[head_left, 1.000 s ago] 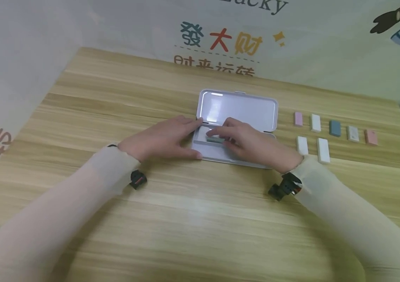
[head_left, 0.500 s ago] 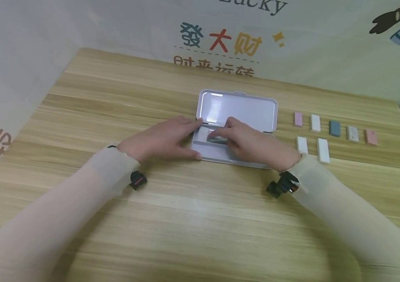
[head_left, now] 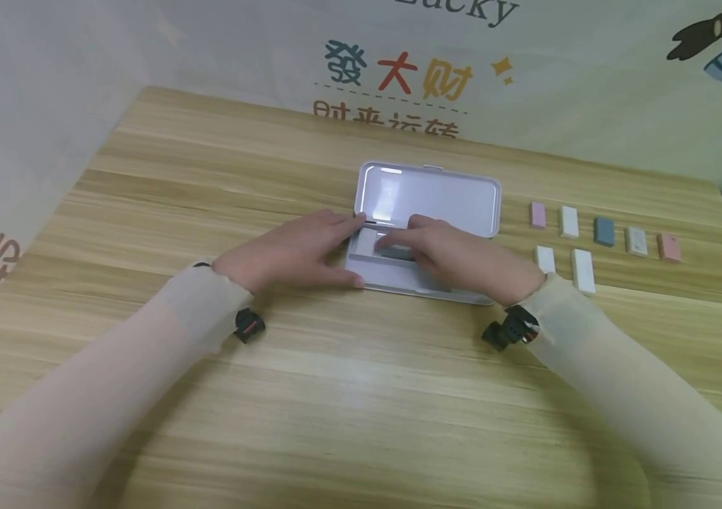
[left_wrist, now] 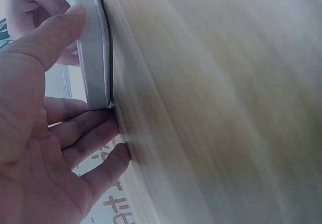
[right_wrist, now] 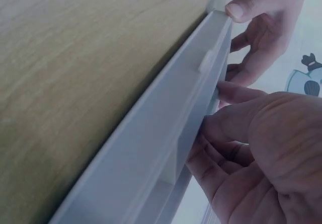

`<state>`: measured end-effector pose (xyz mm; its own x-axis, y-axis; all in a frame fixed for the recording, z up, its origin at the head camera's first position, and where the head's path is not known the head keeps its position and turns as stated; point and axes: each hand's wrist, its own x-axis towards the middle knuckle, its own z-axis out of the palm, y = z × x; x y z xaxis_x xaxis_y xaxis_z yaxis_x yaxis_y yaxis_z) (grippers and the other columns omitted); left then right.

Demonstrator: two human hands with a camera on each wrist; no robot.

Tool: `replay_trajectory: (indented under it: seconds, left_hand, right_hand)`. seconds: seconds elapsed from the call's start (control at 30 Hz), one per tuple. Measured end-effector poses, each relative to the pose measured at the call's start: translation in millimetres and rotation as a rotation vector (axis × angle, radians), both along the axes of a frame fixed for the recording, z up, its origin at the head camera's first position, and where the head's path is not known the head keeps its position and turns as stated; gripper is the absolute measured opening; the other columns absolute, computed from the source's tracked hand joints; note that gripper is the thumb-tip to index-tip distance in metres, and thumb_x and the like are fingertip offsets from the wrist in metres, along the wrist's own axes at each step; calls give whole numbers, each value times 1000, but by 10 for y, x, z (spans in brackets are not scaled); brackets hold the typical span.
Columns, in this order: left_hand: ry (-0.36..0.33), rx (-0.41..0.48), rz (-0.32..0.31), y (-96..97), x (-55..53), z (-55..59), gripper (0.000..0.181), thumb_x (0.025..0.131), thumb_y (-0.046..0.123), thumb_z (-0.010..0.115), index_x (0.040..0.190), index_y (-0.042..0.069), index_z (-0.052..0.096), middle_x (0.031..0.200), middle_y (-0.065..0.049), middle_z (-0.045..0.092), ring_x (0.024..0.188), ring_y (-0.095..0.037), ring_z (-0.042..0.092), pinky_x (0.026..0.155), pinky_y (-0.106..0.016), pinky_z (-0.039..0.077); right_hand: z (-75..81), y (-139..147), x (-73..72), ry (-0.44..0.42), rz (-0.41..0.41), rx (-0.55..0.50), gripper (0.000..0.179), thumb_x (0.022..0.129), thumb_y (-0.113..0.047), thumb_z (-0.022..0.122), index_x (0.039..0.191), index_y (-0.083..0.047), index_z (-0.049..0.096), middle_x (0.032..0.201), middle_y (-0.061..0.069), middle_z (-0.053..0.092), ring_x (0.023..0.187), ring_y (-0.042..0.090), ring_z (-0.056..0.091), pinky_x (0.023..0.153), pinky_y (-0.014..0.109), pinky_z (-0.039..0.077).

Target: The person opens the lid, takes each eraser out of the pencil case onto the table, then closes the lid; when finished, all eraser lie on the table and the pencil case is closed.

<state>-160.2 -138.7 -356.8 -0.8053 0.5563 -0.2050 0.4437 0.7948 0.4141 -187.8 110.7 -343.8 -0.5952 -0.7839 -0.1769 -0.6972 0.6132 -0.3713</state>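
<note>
A pale lilac pencil case lies on the wooden table with its lid raised at the back. My left hand holds its left end, the thumb at the front corner and the other fingers along the side and hinge. Inside the left compartment sits a white eraser. Beside it, my right hand reaches into the case, index finger on a grey-green eraser. Seen from the right wrist, the thumb and curled fingers dip behind the case's front wall; most of that eraser is hidden.
To the right of the case, erasers lie in two rows: a lilac one, a blue one, a pink one and several white or pale ones. A printed cloth hangs behind the table.
My right hand's index finger has bent and shifted slightly right along the grey-green eraser, uncovering more of the white eraser beside it. The left hand and the case have stayed in place.
</note>
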Motion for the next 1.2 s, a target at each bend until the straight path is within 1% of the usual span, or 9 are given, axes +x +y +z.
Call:
replay_trajectory:
  seconds: [0.1,0.23,0.4,0.5,0.6,0.73,0.93,1.1,1.2]
  left_hand:
    - [-1,-1,4,-8,4,4,98,93,53,75,165,4,29,167,-15,42,154,-33,41,129,-49,36]
    - [1,-1,4,-18,6,6,99,93,53,75,165,4,29,167,-16,42,154,-34,42,129,-49,36]
    - [7,6,-2,-28,5,7,99,92,52,76,164,3,30,166,-16,42,153,-34,43,129,-49,36]
    - [6,8,0,-36,6,8,99,93,52,76,164,3,30,166,-16,42,153,-34,42,129,-49,36]
    - [1,5,4,-43,11,18,99,92,52,76,164,3,29,167,-16,42,153,-34,42,129,-49,36]
    - [4,-1,5,-44,13,30,100,92,53,76,165,3,28,167,-16,42,153,-35,42,129,-49,36]
    - [2,0,4,-28,9,15,100,92,54,76,165,4,28,167,-16,42,153,-34,42,129,-49,37]
    - [6,4,-2,-14,7,-23,100,93,53,75,165,3,28,167,-16,41,153,-35,42,129,-49,37]
    - [15,2,2,-13,5,-36,100,93,54,75,165,3,28,167,-15,41,154,-34,42,129,-49,36]
  right_hand:
    - [-10,-5,-20,10,7,-21,45,101,6,53,139,-13,66,103,13,68,91,22,60,86,40,57]
    - [-4,2,-36,16,0,-27,44,101,6,55,140,-11,63,103,14,69,92,24,62,88,42,58]
    - [16,11,-37,0,-26,-34,43,102,2,60,144,-9,60,127,14,72,118,27,68,107,46,56]
    - [14,18,-38,1,-40,-51,43,102,-1,62,144,-7,59,134,13,71,122,25,68,111,46,55]
    - [5,36,-36,9,-52,-75,42,101,-2,64,143,-6,59,127,12,74,113,24,70,105,45,58]
    - [2,86,-28,24,-81,-105,42,101,-1,64,142,-3,57,119,16,76,111,27,73,101,46,60]
    - [23,253,1,21,-145,-163,45,100,1,64,144,2,55,123,21,74,115,34,73,102,50,60]
    - [51,473,63,37,-184,-239,45,98,2,67,142,5,57,124,24,68,109,37,73,93,50,63]
    - [67,618,99,27,-221,-263,46,99,1,67,143,5,57,123,24,66,109,37,73,91,50,64]
